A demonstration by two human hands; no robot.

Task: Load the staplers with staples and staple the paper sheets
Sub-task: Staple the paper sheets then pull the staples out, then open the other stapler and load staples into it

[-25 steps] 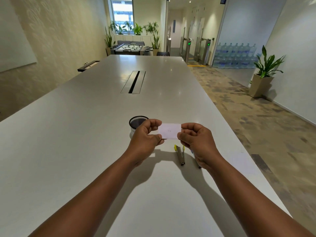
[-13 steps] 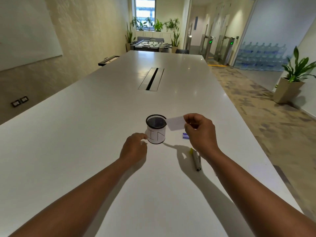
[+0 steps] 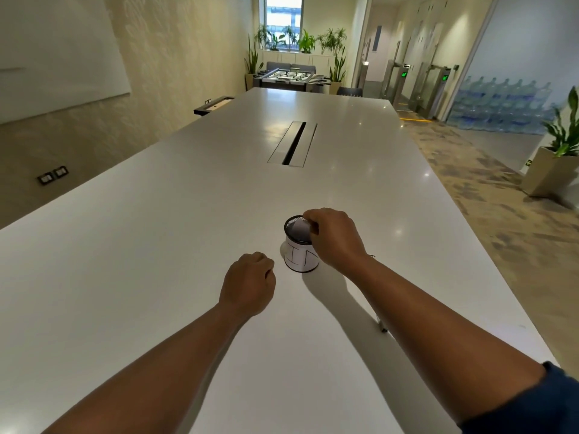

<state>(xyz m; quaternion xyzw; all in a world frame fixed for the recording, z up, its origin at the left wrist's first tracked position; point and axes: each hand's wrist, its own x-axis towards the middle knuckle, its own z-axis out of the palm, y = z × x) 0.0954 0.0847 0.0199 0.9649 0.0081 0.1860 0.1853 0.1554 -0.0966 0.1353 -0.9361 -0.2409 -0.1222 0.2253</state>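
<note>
A black mesh cup with a white label marked "IN" stands on the long white table. My right hand hovers over its rim and pinches a small white paper slip, which sits partly inside the cup. My left hand rests on the table just left of the cup, its fingers curled and holding nothing. Only the tip of a stapler shows below my right forearm; the rest is hidden.
A cable slot is set into the table's middle, farther away. The table's right edge runs close beside my right arm. A potted plant stands on the floor at the right. A foosball table stands beyond the far end.
My left hand let go of the paper slip and dropped to the table. My right hand carried the slip left and down into the cup's mouth. The view shifted left.
</note>
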